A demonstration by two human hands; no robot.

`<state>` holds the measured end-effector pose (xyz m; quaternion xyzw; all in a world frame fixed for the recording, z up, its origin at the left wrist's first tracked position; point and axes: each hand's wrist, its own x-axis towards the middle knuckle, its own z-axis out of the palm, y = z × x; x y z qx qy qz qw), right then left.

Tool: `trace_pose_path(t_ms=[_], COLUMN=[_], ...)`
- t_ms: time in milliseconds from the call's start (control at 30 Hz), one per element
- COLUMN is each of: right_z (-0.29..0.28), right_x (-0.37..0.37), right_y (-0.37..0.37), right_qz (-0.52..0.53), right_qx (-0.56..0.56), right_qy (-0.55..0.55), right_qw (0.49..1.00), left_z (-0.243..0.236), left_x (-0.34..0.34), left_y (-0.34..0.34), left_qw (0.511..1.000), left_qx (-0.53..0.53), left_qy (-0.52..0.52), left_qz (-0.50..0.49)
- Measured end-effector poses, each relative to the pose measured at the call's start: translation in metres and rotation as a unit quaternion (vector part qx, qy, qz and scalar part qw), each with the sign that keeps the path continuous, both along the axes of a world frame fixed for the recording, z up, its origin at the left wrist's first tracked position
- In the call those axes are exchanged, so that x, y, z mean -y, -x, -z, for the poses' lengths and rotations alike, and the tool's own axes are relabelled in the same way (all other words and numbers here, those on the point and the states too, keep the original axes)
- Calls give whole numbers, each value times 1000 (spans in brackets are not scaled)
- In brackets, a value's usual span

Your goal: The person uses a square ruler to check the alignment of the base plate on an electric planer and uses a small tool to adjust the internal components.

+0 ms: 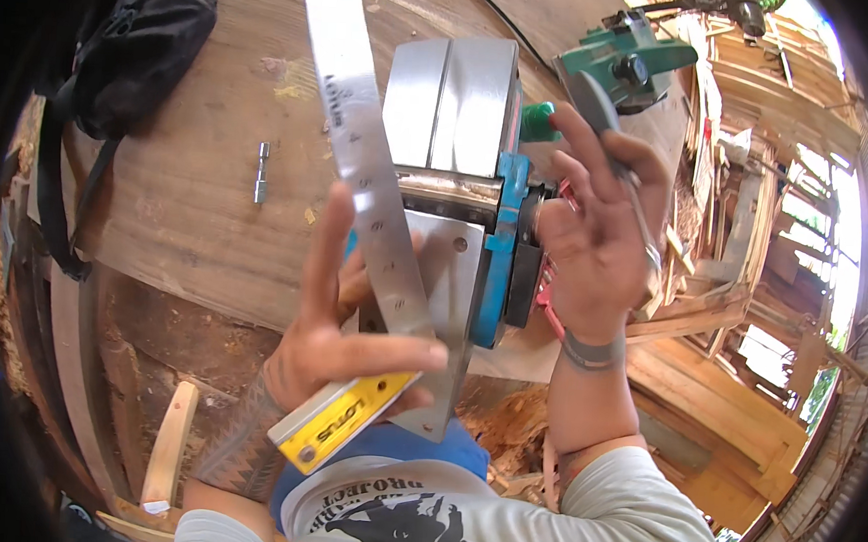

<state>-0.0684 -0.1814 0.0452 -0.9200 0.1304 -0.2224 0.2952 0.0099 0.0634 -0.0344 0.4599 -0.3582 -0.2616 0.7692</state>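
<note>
Currently, in the head view, the left hand [329, 339] is partly closed around a steel square [379, 206], near the corner where its blade meets the yellow stock [345, 422]. One finger points up along the blade's left edge and another digit reaches out to the right. The blade slants up and to the left, crossing in front of a blue power planer [492, 264] whose silver plates [451, 102] and cutter drum face up; whether blade and planer touch, I cannot tell. The right hand [595, 244] is half curled beside the planer's right side, with a slim grey tool [596, 102] held among its fingers. Just left of those fingertips, a green knob [537, 122] sticks out. The planer sits on a wooden table [213, 237], a small metal socket [262, 173] lies well to its left, and a green machine [632, 62] stands beyond the right hand.
</note>
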Motion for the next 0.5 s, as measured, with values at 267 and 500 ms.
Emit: trace_pose_path(t_ms=[267,500], right_z=[-30,-26], right_x=[-2,-31], right_y=[35,29], right_qz=[-54,47], right_qx=[157,102], right_qy=[-105,-34], right_qw=[981,993], left_z=[-9,-7], left_x=[20,24], left_y=[-24,-28], left_qw=[993,994], left_qx=[71,75], left_qy=[-85,-83], left_qz=[33,21])
